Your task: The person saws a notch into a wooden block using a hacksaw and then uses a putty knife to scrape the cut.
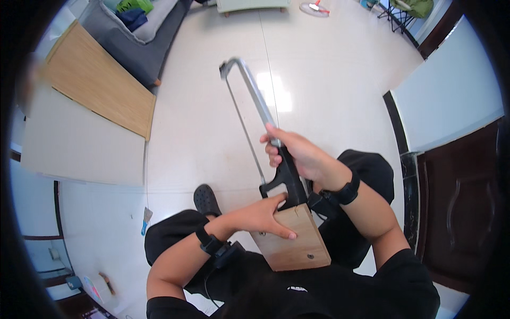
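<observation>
A hacksaw (252,93) with a silver frame, thin blade and black handle points away from me across the middle of the head view. My right hand (297,157) grips its frame at the top of the black handle. My left hand (268,215) holds a light wooden board (289,250) on my lap, thumb across its face, with a finger up at the saw's handle where it meets the board's far edge. The board shows metal fittings and a small notch in that edge.
Tiled floor holds a blue-handled scraper (146,220) on my left. Wooden panels (101,80) lean farther left, before a grey sofa (133,53). A white cabinet (252,5), red-handled object (313,9) and green folding chair (406,9) stand ahead. A dark door (459,207) is right.
</observation>
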{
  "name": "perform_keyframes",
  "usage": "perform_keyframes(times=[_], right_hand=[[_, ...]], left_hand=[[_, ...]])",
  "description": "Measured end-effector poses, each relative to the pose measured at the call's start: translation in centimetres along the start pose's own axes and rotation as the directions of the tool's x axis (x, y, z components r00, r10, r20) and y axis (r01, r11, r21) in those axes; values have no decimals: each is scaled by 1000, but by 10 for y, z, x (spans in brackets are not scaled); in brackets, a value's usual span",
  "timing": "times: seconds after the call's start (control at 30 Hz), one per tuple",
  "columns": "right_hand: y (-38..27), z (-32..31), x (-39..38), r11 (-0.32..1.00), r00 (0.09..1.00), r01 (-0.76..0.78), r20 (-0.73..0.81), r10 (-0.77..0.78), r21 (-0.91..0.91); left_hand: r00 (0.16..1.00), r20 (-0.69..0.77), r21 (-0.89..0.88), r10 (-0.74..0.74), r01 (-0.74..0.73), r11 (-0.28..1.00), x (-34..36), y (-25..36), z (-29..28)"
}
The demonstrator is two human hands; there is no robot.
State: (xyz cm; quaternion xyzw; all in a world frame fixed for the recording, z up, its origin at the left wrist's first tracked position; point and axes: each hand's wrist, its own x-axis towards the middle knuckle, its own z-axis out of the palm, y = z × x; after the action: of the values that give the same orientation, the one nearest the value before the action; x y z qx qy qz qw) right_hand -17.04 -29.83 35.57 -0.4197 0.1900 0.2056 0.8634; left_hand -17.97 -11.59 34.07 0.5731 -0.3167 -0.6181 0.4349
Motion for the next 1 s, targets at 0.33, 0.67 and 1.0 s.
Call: perform_keyframes(times=[0.33,0.67,1.0], right_hand=[[23,-16,31,977,976,-206,83,201,57],[18,-30,11,735,947,135,-132,-293,-665],[-70,132,-141,143,422,882,618,-664,-449]], left_hand=[[999,-42,-75,-26,23,997,-13,-5,5],[999,-45,-376,23,-38,926,-16,12,-10],[986,-135,-586,97,-158,795,-25,5,-32]])
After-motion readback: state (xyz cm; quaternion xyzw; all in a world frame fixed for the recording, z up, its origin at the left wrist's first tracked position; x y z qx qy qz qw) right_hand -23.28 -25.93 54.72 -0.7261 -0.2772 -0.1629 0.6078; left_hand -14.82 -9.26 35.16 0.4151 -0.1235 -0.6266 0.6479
